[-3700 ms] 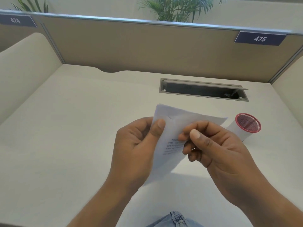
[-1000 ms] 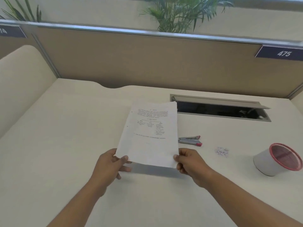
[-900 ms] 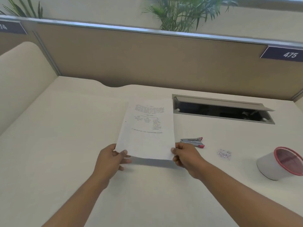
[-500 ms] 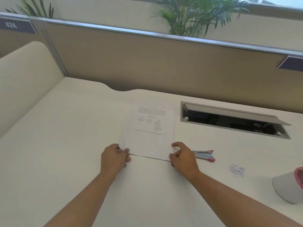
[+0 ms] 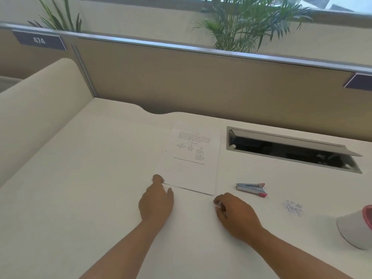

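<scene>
- left hand (image 5: 157,202): half a second ago it pinched the near left corner of the sheets. Now it lies relaxed on the desk (image 5: 90,198), one fingertip touching that corner and gripping nothing.
- right hand (image 5: 233,212): it has let go of the near right corner and drawn back toward 5 o'clock of it. Fingers loosely curled, empty, just clear of the edge.
- paper (image 5: 189,158): a second ago it was held up off the desk. Now it lies flat at the centre, printed side up, at 12 o'clock of both hands. Judgement: the set-down is finished and the sheets are parked, so both hands are free for the next item.
- cup (image 5: 354,228): white with a red rim, tipped on its side at 3 o'clock of the right hand, well apart.
- staples (image 5: 292,207): a small loose scatter, probably staples, between the cup and the stapler. They could scatter if a sleeve brushes them.
- stapler (image 5: 251,189): silver with pink ends, lying flat at 4 o'clock of the paper, near the right hand. Nothing lies between the two.
- cable hatch (image 5: 291,150): lid open, at 3 o'clock of the paper; small items could drop into it.
- partition (image 5: 181,77): tan, along the far edge of the desk, with number plate (image 5: 39,40) at 10 o'clock.
- palm plant (image 5: 251,23): beyond the partition, at 1 o'clock.
</scene>
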Tool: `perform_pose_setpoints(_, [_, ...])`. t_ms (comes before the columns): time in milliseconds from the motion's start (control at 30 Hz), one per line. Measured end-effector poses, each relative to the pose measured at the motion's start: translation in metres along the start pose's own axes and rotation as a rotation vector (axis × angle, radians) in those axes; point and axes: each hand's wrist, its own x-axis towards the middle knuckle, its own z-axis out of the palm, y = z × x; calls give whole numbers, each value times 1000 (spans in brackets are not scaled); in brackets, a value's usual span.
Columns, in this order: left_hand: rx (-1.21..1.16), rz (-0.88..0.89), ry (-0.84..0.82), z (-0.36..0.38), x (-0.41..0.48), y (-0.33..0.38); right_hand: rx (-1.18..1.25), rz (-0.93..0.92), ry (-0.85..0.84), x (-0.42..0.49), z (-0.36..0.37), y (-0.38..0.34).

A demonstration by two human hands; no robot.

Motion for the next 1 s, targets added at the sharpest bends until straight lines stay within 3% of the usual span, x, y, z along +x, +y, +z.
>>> perform_pose_setpoints(133, [79,385,-12,29,-48,6,-124,-218,75,-47,9,25])
perform_pose_setpoints(300, [125,657,-54,79,-110,20,-35,-95,113,-119,18,61])
perform_pose_setpoints(467, [276,657,-114,110,-145,28,-43,23,133,-183,16,111])
perform_pose_setpoints(633, [327,610,-72,119,-150,31,77,119,167,-202,4,132])
perform_pose_setpoints(833, [322,593,-80,121,-150,32,361,283,230,-165,-32,148])
perform_pose_setpoints(1000, [286,586,-47,122,-152,32,227,452,165,-107,-62,184])
